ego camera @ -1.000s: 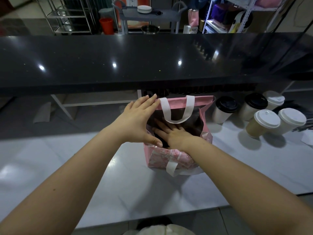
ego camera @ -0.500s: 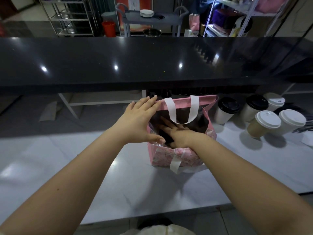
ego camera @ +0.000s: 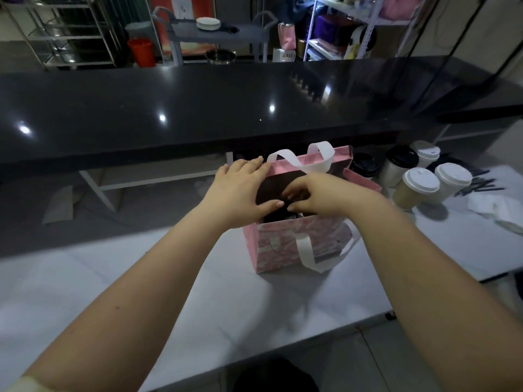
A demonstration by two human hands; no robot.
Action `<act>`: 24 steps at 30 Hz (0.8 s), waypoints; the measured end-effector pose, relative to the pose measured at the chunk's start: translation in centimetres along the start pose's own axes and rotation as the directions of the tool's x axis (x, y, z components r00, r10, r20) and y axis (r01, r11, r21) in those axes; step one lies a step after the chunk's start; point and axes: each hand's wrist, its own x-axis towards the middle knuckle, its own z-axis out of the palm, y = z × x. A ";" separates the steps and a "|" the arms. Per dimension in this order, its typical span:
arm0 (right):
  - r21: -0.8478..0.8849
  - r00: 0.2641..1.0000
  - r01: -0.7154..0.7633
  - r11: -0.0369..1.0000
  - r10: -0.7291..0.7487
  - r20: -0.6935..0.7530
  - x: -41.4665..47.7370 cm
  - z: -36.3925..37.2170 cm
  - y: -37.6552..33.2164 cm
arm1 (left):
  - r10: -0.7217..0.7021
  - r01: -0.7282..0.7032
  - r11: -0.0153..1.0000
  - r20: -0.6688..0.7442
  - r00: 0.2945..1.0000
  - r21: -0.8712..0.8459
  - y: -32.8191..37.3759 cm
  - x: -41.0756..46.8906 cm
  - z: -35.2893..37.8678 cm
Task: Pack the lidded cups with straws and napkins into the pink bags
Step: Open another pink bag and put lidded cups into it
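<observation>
White counter (ego camera: 169, 292), pink bag (ego camera: 283, 244) upright at centre. My left hand (ego camera: 240, 190) lies flat-fingered on its 9 o'clock rim, bracing it. My right hand (ego camera: 319, 196), spread deep inside a second ago, is now up at the mouth, fingers curled; I cannot tell whether they hold anything. Judgement: bag opened out, ready for loading. Lidded cups (ego camera: 421, 181) wait at 2 o'clock, napkins (ego camera: 498, 207) at 3. Black bar top (ego camera: 198, 108) and shelving (ego camera: 70, 29) at 12.

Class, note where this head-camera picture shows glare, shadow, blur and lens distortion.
Head view: lamp glare dots the glossy black counter. Head view: the pink paper bag casts a soft shadow on the white marble table. Head view: blur smears the fingers of the right hand; the counter's edge bows.
</observation>
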 end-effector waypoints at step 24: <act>-0.216 0.850 0.055 0.975 -0.160 -0.502 -13.6 -1.4 4.4 | -0.198 0.193 0.980 -0.152 0.968 -0.048 10.3 -5.0 -2.8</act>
